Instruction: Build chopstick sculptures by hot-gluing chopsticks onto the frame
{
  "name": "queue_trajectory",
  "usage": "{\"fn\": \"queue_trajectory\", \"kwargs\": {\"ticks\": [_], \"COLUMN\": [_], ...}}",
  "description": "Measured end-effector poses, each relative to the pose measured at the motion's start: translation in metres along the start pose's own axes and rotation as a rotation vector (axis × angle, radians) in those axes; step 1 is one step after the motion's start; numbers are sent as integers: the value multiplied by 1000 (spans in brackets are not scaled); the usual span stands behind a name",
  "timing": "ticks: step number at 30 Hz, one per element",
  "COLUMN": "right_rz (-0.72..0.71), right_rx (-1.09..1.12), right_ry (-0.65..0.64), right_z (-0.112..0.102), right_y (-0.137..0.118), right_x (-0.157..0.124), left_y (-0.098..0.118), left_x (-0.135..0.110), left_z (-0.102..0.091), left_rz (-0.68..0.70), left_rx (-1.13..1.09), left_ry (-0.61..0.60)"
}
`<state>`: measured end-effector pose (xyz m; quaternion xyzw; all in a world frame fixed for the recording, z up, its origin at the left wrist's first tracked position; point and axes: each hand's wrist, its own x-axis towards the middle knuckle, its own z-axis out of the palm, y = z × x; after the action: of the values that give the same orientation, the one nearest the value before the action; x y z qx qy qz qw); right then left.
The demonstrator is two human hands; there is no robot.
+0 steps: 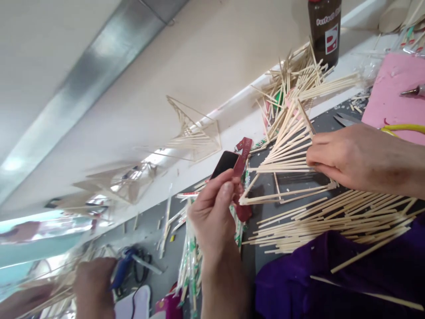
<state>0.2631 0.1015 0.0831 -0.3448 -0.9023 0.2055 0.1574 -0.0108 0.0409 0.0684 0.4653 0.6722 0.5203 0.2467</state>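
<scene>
Grey tabletop (148,226) under loose wooden sticks (332,221) (many roughly parallel) and a pink sheet (381,88).

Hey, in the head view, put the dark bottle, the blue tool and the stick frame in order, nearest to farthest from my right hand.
1. Stick frame: touching your right hand.
2. Dark bottle: toward the picture's top.
3. Blue tool: at the lower left.

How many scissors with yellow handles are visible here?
1: the yellow-handled scissors, partly hidden behind the right hand and overlapping the pink sheet. Others may be hidden.
</scene>
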Motion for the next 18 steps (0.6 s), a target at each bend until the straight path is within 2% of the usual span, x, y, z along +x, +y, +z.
{"fn": "queue_trajectory", "kwargs": {"ticks": [2, 7, 12, 18], "right_rz": [-1, -2, -40, -64], "right_rx": [9, 0, -100, -175], "right_ry": [11, 50, 40, 32], "right_z": [-4, -8, -9, 1], "right_y": [-6, -19, -25, -32], "right_x": [-1, -1, 1, 2], "left_y": [9, 29, 35, 36], "left_x": [9, 19, 13, 12], "left_z": [1, 6, 9, 6], "left_rz": [-19, -104, -123, -43], "left_rx": [-63, -47, -71, -128], "left_ry": [-20, -204, -175, -130]}}
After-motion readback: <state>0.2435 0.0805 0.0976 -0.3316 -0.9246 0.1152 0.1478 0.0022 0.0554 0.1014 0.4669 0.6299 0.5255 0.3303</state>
